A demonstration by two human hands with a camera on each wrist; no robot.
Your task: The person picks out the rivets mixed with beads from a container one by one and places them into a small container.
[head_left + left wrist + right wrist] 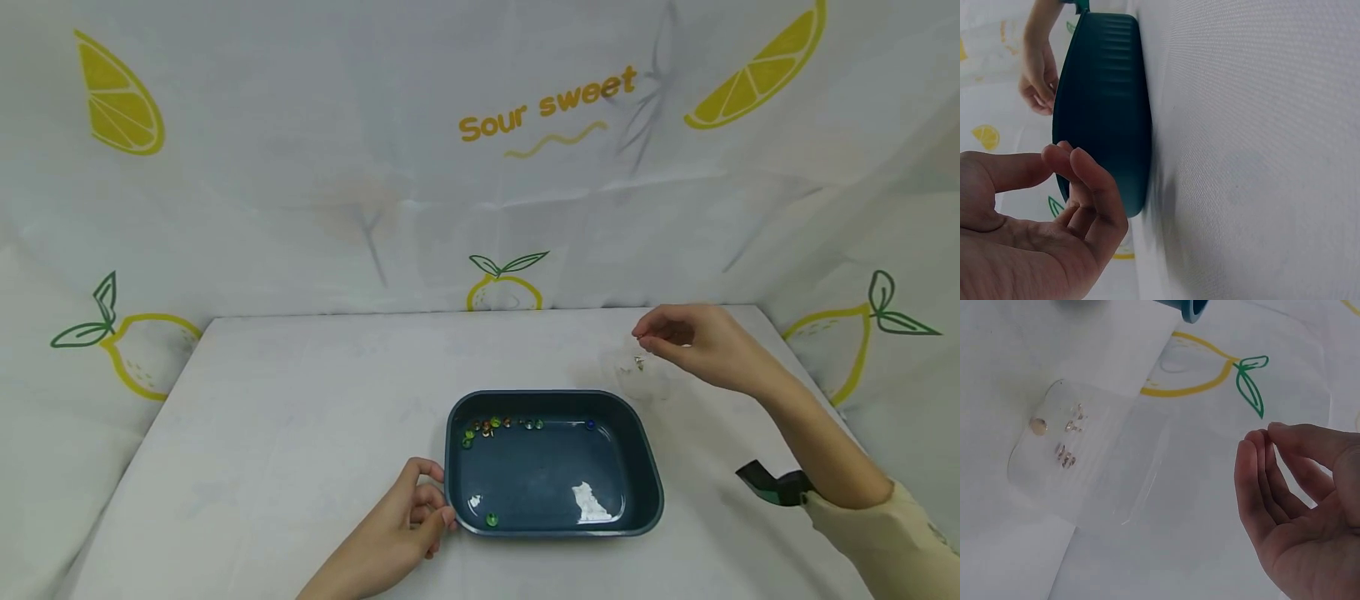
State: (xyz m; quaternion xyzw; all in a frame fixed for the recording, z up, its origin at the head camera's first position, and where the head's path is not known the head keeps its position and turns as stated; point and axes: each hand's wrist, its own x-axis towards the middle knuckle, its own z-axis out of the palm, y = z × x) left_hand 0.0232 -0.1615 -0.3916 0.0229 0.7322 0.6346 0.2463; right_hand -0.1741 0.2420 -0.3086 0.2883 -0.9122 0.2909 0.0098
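Note:
My left hand [401, 529] holds the near left corner of a dark teal tray [547, 467], its thumb at the rim; in the left wrist view its curled fingers [1100, 187] lie by the outer wall. Several glass gems, green, amber and pale, sit along the tray's far left side, with a blue gem [591, 425] at far right and a green gem [492, 520] near the front. My right hand [693, 342], raised over a clear plastic box [1100, 469], pinches what looks like a tiny reddish gem, mostly hidden by the fingertips. Several small copper-toned gems [1066, 456] lie in the box.
A white cloth covers the table [300, 417]. Behind and beside it hangs a white curtain [300, 167] with lemon prints. A dark strap [776, 485] sticks out by the right sleeve [877, 533]. The clear box stands just behind the tray's far right corner.

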